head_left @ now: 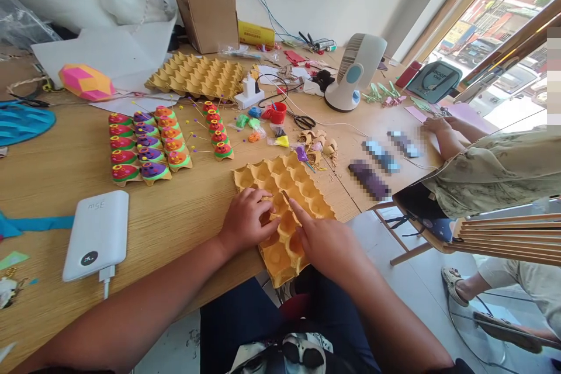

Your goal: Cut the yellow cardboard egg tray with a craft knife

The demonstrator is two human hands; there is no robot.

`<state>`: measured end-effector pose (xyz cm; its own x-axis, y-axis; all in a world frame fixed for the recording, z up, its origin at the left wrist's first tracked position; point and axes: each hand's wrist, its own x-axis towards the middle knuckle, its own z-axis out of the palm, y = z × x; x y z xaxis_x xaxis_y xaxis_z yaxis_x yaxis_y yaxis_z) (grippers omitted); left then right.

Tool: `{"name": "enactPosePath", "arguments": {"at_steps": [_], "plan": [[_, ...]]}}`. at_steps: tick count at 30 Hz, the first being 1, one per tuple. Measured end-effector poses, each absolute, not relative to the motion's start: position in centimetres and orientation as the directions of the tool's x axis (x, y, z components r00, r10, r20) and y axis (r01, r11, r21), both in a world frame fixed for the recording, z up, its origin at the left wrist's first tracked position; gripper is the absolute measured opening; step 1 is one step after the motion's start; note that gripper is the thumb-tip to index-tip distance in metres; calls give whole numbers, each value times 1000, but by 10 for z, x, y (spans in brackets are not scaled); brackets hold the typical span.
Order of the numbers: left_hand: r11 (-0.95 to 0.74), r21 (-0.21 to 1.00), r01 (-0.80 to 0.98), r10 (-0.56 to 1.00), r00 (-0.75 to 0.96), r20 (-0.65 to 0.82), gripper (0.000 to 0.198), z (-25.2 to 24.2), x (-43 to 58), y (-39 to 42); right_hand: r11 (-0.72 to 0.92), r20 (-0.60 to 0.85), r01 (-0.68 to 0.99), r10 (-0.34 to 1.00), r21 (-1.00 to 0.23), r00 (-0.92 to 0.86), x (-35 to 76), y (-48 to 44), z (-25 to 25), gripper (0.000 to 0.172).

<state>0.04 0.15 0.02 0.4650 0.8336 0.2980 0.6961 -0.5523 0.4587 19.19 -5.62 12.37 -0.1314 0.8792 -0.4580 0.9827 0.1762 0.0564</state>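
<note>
A yellow pulp egg tray (pixel 274 263) lies in front of me, its near corner jutting past the table edge. My left hand (pixel 249 219) is curled on the tray's left part, with fingers and thumb gripping its raised cups. Over the tray's middle, my right hand (pixel 326 239) has its index finger stretched along a thin, dark, blade-like tool (pixel 286 194). The tool's tip touches or nearly touches the tray between cups; its handle is hidden inside my palm.
Painted egg-carton pieces (pixel 151 146) and a painted strip (pixel 217 131) stand left of the tray. Beyond are scissors (pixel 304 122), a red cup (pixel 277 111), carton scraps (pixel 318 146) and a fan (pixel 354 73). A power bank (pixel 97 234) lies left. Another person's hands (pixel 438 125) are at right.
</note>
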Motion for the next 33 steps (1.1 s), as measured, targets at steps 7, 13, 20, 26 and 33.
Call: {"name": "enactPosePath", "arguments": {"at_steps": [7,13,20,26,33], "plan": [[-552,454,700,834,463,301,26,0,1,1,156,-475,986,873,52,-112,188,-56,125,69],[-551,459,697,834,461,302,25,1,1,2,142,-469,990,876,27,-112,189,-57,122,69],[-557,444,702,830,464,309,25,1,1,2,158,-457,985,883,71,-109,189,-58,118,69],[-553,443,706,833,464,300,25,1,0,1,167,-435,981,894,104,-106,182,-54,110,71],[-562,453,692,827,471,307,27,-1,0,2,176,-458,976,884,131,-98,178,-53,106,77]]}}
